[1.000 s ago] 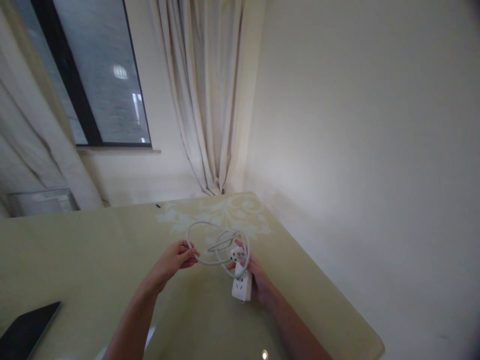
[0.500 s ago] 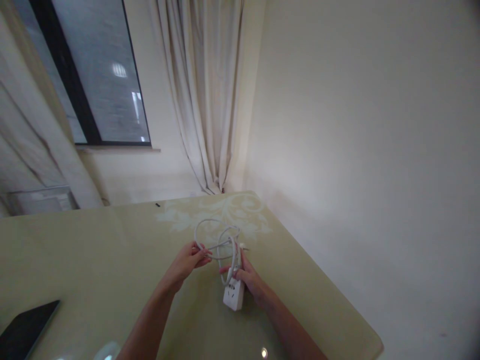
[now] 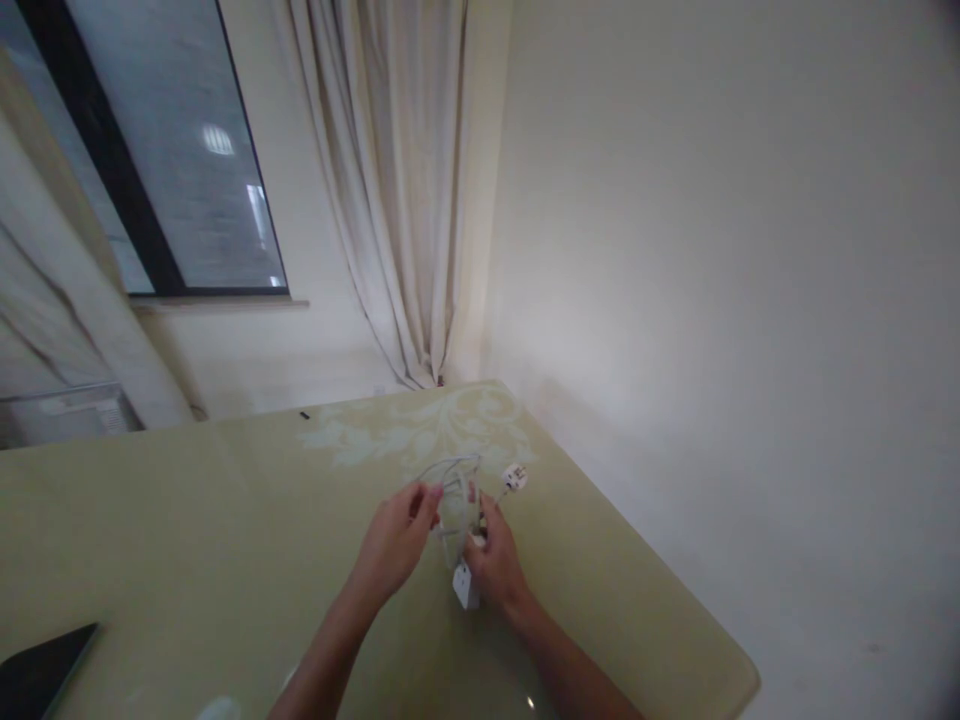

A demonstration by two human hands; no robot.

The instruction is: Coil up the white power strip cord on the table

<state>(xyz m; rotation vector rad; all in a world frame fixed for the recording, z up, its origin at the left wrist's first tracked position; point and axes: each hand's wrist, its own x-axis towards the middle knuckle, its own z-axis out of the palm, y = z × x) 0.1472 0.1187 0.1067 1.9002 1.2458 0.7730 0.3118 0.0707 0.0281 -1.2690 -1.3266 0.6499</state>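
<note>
Above the far right part of a pale green table (image 3: 187, 520) I hold a white power strip (image 3: 463, 584) with its coiled white cable (image 3: 455, 490). My right hand (image 3: 493, 560) is closed around the strip's upper end and the gathered loops. My left hand (image 3: 396, 545) pinches the cable loops from the left, fingertips close to the right hand. The white plug (image 3: 514, 477) sticks out to the right of the coil, free in the air.
A dark flat tablet or phone (image 3: 41, 675) lies at the table's near left edge. A tiny dark object (image 3: 304, 414) sits near the far edge. Cream curtains (image 3: 390, 190) hang in the corner beside a window (image 3: 142, 160); a plain wall runs along the table's right side.
The wide cable loop has been drawn in to a tight coil. My left hand moved right, up to the right hand, and the plug now sticks out on the right.
</note>
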